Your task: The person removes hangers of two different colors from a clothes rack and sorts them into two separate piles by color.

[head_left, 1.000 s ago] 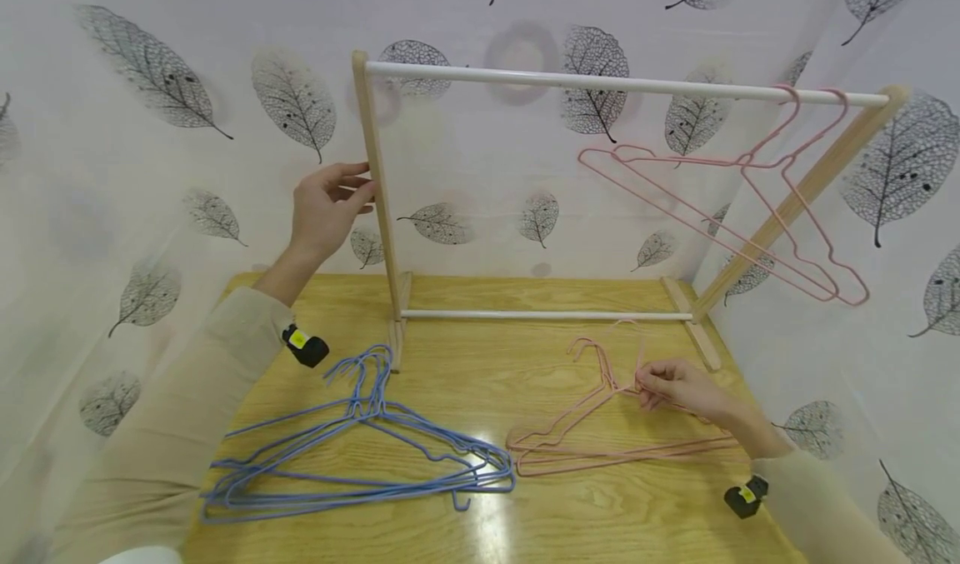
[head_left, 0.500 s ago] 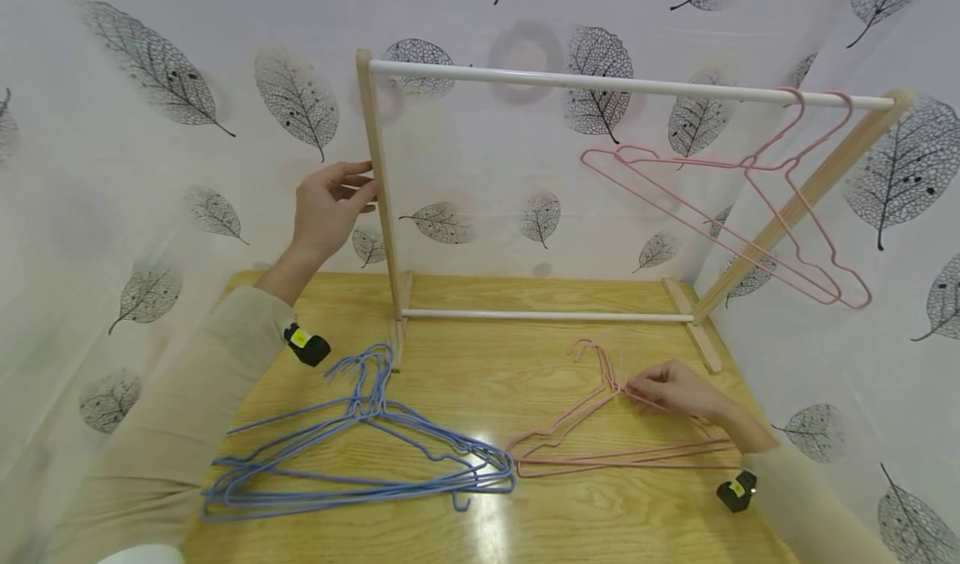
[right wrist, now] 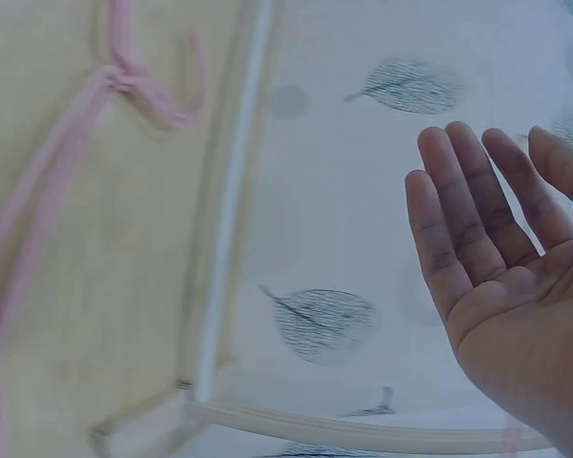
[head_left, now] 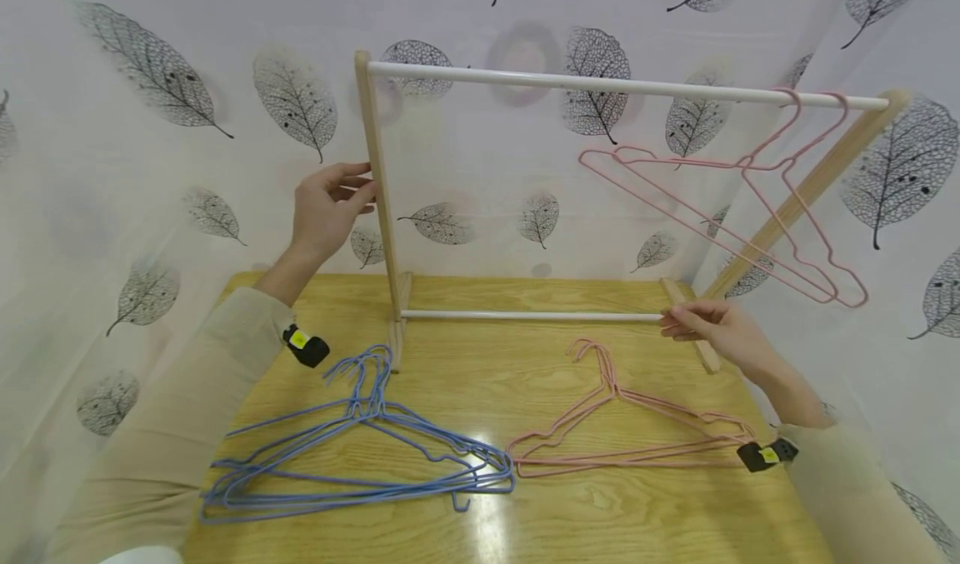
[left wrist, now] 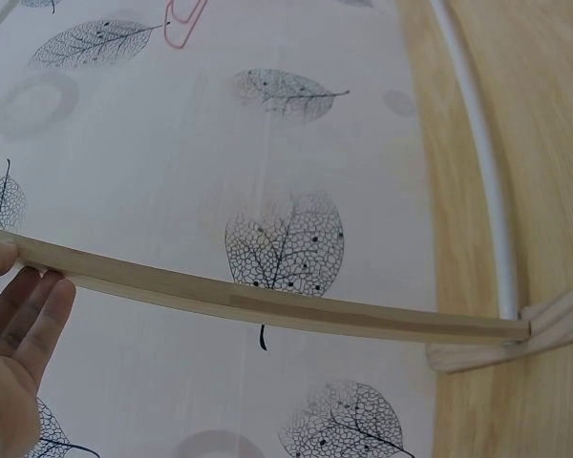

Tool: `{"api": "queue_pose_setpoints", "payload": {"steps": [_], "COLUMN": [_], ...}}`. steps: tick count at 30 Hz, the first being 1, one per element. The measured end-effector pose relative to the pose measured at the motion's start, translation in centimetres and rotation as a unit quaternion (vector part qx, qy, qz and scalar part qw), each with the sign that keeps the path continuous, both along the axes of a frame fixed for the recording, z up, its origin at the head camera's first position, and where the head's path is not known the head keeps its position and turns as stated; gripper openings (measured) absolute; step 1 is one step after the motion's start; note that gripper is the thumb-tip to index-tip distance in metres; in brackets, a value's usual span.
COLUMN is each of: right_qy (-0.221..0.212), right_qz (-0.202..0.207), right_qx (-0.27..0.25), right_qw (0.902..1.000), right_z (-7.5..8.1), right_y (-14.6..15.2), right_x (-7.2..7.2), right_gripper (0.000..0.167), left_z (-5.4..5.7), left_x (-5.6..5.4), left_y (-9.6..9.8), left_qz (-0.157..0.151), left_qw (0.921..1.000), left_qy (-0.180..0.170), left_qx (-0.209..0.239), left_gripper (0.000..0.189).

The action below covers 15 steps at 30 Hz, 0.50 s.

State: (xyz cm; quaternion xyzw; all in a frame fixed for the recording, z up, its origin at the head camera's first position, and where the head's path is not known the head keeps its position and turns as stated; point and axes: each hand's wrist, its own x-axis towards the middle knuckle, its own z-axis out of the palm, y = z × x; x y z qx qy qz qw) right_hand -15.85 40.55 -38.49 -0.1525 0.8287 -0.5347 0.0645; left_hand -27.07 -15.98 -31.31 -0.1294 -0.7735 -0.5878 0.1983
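My left hand (head_left: 330, 206) holds the left wooden post (head_left: 371, 122) of a small clothes rack, thumb and fingers on either side of it. In the right wrist view my right hand (right wrist: 516, 248) is empty, fingers extended and slightly spread. From the head view it is raised in front of the rack's lower right corner, above the pink hangers (head_left: 613, 387) lying on the table. Two more pink hangers (head_left: 750, 162) hang at the right end of the white top rail (head_left: 525, 77). A pile of blue hangers (head_left: 382, 491) lies at the table's left.
The wooden table (head_left: 585, 522) runs back to a leaf-patterned curtain (head_left: 480, 139). The rack's white lower rail (head_left: 525, 316) crosses near the table's rear edge. A loose blue hook (head_left: 462, 501) pokes out from the blue pile.
My right hand has let go of the pink hangers on the table and moved up and to the right. Those hangers now lie free. My left hand has stayed on the post.
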Motion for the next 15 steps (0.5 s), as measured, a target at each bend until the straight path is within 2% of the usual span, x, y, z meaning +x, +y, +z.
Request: {"api": "queue_pose_setpoints", "payload": {"steps": [7, 10, 15], "right_qy": [0.058, 0.082, 0.128], "right_qz": [-0.062, -0.091, -0.113], "right_qx": [-0.105, -0.151, -0.226], "right_qw": [0.9908, 0.981, 0.9589], "right_z": [4.9, 7.0, 9.9], "right_y": [0.9, 1.2, 1.7], "right_x": [-0.8, -1.1, -1.9], "right_gripper": [0.023, 0.023, 0.019], "left_z": [-0.1, -0.1, -0.1], "left_x": [-0.1, -0.1, -0.2], "left_y": [-0.1, -0.1, -0.1], "left_qz": [0.001, -0.001, -0.004], "left_qw": [1.0, 1.0, 1.0], "left_qy": [-0.001, -0.003, -0.008], "left_qx": [-0.002, -0.004, -0.001], "left_gripper": [0.031, 0.031, 0.031]}}
